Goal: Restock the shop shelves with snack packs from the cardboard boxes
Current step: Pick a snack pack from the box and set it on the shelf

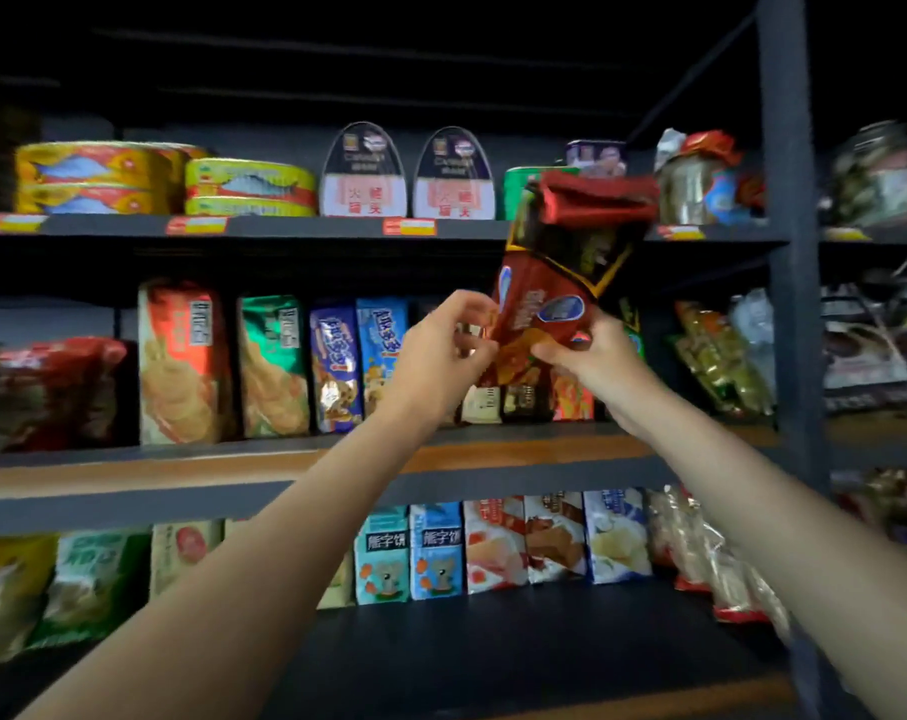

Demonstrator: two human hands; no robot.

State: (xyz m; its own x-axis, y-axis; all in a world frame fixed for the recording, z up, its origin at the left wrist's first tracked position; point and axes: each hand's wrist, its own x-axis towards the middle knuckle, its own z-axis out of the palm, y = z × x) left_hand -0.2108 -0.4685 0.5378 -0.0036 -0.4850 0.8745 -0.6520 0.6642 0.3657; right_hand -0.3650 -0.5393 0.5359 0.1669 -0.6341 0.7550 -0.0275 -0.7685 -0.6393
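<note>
A tall red and dark snack pack is held up in front of the middle shelf, tilted with its folded top toward the upper right. My right hand grips its lower end from the right. My left hand pinches the pack's lower left edge. Behind the pack, the middle shelf carries upright biscuit packs in a row. No cardboard box is in view.
The top shelf holds fish tins, two dark ham tins and jars. The lowest shelf carries blue, white and green snack packs. A dark metal upright stands at the right, with more goods beyond it.
</note>
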